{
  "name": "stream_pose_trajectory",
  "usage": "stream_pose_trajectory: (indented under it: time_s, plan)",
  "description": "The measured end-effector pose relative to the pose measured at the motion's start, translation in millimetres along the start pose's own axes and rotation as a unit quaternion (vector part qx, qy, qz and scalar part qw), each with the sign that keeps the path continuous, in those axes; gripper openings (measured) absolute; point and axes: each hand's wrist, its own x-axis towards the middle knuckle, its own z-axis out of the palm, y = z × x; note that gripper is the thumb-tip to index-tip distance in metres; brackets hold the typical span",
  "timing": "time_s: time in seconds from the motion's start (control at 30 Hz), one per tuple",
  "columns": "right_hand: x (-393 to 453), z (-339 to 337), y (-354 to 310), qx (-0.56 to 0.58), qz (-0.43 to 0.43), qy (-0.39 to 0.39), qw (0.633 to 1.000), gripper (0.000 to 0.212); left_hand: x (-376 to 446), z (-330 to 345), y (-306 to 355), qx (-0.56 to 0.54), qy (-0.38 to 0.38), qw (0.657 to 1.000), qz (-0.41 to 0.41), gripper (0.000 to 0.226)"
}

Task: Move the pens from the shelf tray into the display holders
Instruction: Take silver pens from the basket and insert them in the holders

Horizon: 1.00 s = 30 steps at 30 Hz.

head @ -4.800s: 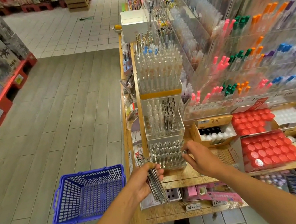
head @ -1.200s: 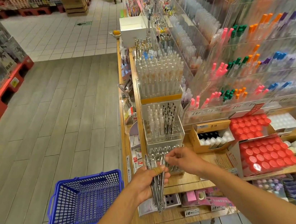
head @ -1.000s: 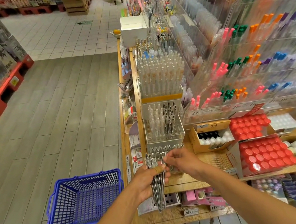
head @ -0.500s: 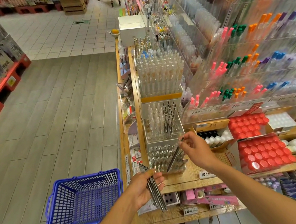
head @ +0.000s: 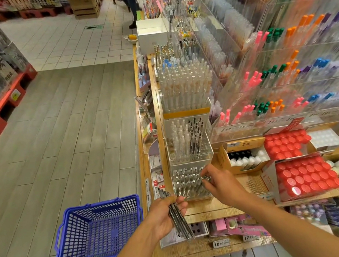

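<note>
The left hand [head: 165, 217] curled round a bundle of pens [head: 179, 219] beside the desk [head: 198, 210], while the right hand [head: 219, 184] pinched one pen [head: 202, 182] at the clear holder [head: 190, 185]. The pens looked light, stiff and slick, likely to slide from a loose bundle; they seemed best pinched mid-barrel and fed tip-down into a hole.
</note>
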Motion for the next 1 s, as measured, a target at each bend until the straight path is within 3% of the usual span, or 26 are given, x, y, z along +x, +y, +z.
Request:
stream_pose_trajectory:
  time_s: [0.27,0.53,0.73,1.0]
  plan:
    - [1,13,3,-0.068,-0.057,0.013,0.996,0.013,1,-3,2,0.011,-0.011,1.0,-0.003,0.015]
    - [5,16,1,-0.071,-0.051,0.044,0.995,0.012,0,1,6,0.011,-0.028,1.0,-0.005,0.022]
    - [1,17,2,-0.093,-0.082,0.015,0.992,0.009,0,4,9,0.006,-0.027,1.0,-0.003,0.027]
    - [4,17,-5,-0.126,-0.057,0.006,0.99,0.02,-1,6,8,0.0,-0.024,1.0,0.003,0.029]
